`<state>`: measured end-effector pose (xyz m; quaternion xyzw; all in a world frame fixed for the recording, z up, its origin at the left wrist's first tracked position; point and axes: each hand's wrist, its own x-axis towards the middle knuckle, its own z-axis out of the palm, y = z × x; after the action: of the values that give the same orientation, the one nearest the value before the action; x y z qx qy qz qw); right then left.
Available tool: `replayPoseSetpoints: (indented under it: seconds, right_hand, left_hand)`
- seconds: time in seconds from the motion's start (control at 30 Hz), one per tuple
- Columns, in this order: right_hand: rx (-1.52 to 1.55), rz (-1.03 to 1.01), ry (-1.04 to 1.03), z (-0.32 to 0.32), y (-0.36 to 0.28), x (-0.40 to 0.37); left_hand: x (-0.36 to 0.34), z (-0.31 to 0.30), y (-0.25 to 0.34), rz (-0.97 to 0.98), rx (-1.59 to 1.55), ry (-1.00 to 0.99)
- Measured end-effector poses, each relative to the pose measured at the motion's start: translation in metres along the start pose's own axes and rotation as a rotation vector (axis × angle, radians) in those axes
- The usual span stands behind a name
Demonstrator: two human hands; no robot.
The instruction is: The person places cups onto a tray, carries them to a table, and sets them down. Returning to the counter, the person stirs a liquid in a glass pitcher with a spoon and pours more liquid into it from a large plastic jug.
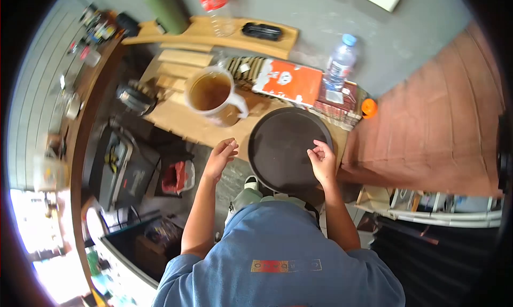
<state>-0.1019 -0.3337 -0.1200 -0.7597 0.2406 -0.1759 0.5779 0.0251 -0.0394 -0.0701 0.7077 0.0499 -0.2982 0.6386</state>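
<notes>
The fingers (231, 147) of the left hand (218, 160) are curving loosely, held slightly apart from the thumb and gripping no visible object. The fingers (320, 145) of the right hand (324, 165) are bending partway, with a small gap showing between thumb and index finger; they are likewise pinching nothing visible.

Left to right: a dark case (120, 168) is standing beyond the left end of the table (179, 120). A container with a red liner (179, 177) is sitting below the table, left of the left hand. A green bottle (165, 9), a clear bottle with a red label (215, 1) and a black object (262, 31) are occupying the wooden ledge (197, 35) at the wall. The translucent pitcher (224, 115) is standing on the table, containing brown liquid; its handle is pointing toward the round tray (288, 146).

The left hand is hovering just beside the tray's left side. The dark tray is lying partly over the table, its near edge reaching toward the person's lap. The right hand is positioned over its right rim; contact cannot be determined. Behind the tray, an orange-and-white packet (291, 82) is lying flat. To its right, a blue-capped bottle (339, 66) is standing near an orange round object (369, 108).
</notes>
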Motion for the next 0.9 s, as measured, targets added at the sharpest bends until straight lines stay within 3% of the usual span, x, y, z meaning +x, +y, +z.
replayPoseSetpoints:
  seconds: [0.2,0.5,0.67,0.73,0.8,0.9]
  right_hand:
    - [-0.074,0.074,-0.514,0.033,-0.044,0.006]
    - [0.085,0.075,-0.984,0.137,-0.101,-0.034]
    - [0.15,-0.103,-1.103,0.194,-0.102,-0.066]
    - [0.116,-0.349,-1.149,0.216,-0.106,-0.08]
    - [0.068,-0.396,-1.216,0.238,-0.11,-0.093]
    - [0.122,-0.115,-1.294,0.277,-0.122,-0.122]
  left_hand:
    - [-0.098,-0.026,-0.03,0.096,-0.179,0.371]
    - [-0.255,-0.051,-0.063,0.243,-0.512,0.922]
    - [-0.291,-0.081,-0.079,0.329,-0.613,1.099]
    - [-0.301,-0.096,-0.087,0.345,-0.642,1.144]
    - [-0.311,-0.118,-0.094,0.338,-0.657,1.145]
    - [-0.328,-0.158,-0.11,0.324,-0.676,1.154]
